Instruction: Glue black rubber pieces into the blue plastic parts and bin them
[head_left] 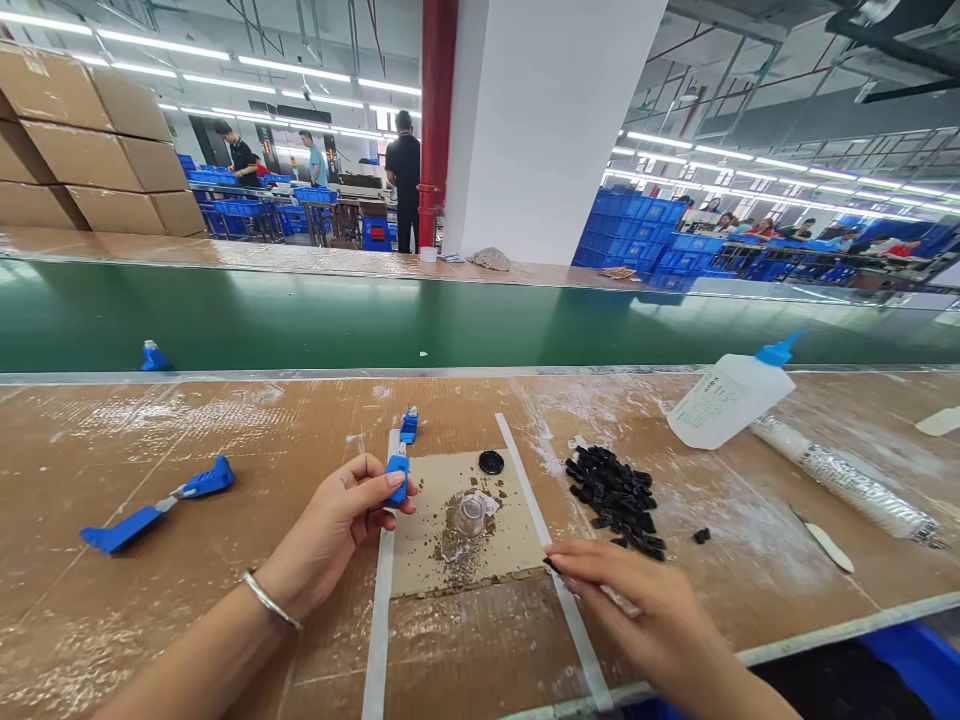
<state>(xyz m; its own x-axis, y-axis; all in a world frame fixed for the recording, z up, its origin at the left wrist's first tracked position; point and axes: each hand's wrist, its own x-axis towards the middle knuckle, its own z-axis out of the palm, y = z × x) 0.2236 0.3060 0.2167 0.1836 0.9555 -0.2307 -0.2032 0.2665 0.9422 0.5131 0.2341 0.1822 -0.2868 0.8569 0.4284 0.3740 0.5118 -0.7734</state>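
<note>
My left hand (pixel 360 505) pinches a blue plastic part (pixel 397 478) between thumb and fingers. A metal link and a second blue piece (pixel 409 425) show just beyond it; they look joined, like the blue part with a metal middle (pixel 172 498) lying at the left. My right hand (pixel 637 600) pinches a small black piece (pixel 553 565) beside the right white tape strip. Between the hands, a small clear cup (pixel 470 514) stands on a wet-spotted cardboard sheet (pixel 420 570). A round black lid (pixel 491 462) lies near its far edge. A pile of small black pieces (pixel 615 495) sits beyond my right hand.
A white bottle with a blue nozzle (pixel 727 400) leans over a silvery wrapped roll (pixel 847 480) at the right. A pointed white-handled tool (pixel 825 545) lies nearer. Behind the table runs a green conveyor belt (pixel 337 320) carrying a blue part (pixel 154 356). A blue bin (pixel 915 660) stands below the front edge.
</note>
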